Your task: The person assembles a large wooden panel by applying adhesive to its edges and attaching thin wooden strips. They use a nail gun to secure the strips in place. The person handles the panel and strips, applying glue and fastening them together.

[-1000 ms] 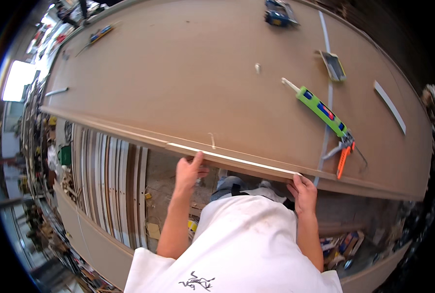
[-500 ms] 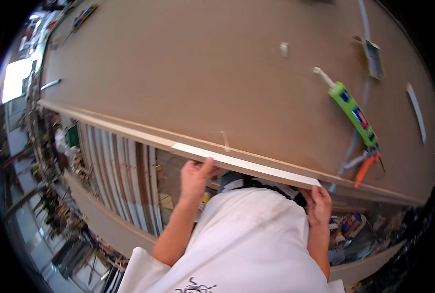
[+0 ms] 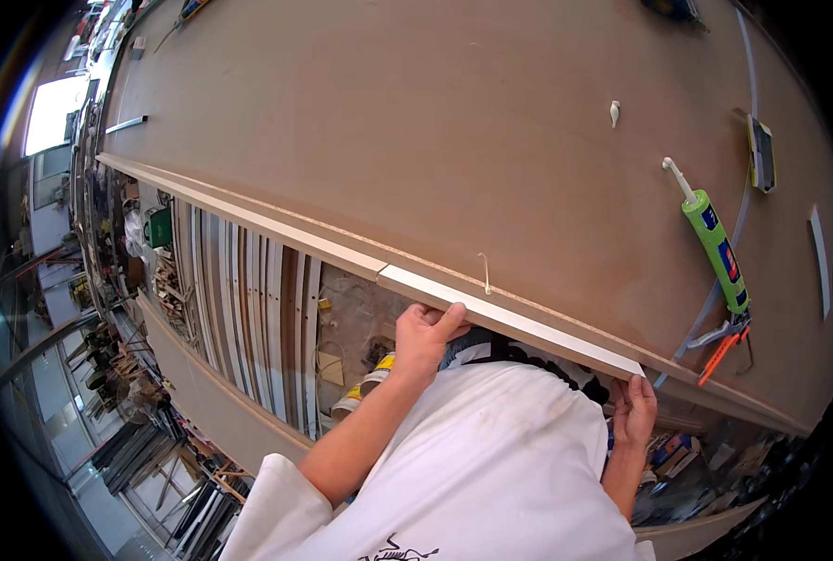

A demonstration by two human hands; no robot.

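Far left on my camera feed, a short grey bar [image 3: 127, 123] lies on the broad brown tabletop [image 3: 416, 140]. Below the front edge, long narrow boards [image 3: 258, 318] lie side by side, and a pale strip [image 3: 267, 224] runs along that edge toward the centre.

Where the pale strip stops, a shorter white-faced strip [image 3: 519, 323] carries on along the edge, white side up; I cannot tell whether the two ends touch. My left hand [image 3: 423, 338] pinches it left of its middle, thumb at the upper side, fingers curled beneath.

I judge it light and fairly stiff, likely to bow a little if held at one point; the face looks smooth, perhaps slippery, and its corners could chip. Two holds on the long edges, well apart, should suit it.

My right hand [image 3: 634, 411] grasps its right end with the fingertips. Farther right, on the tabletop, lie a caulking gun [image 3: 716, 248] with a green cartridge, a small tray-like object [image 3: 761, 154] and a curved white piece [image 3: 819, 262].
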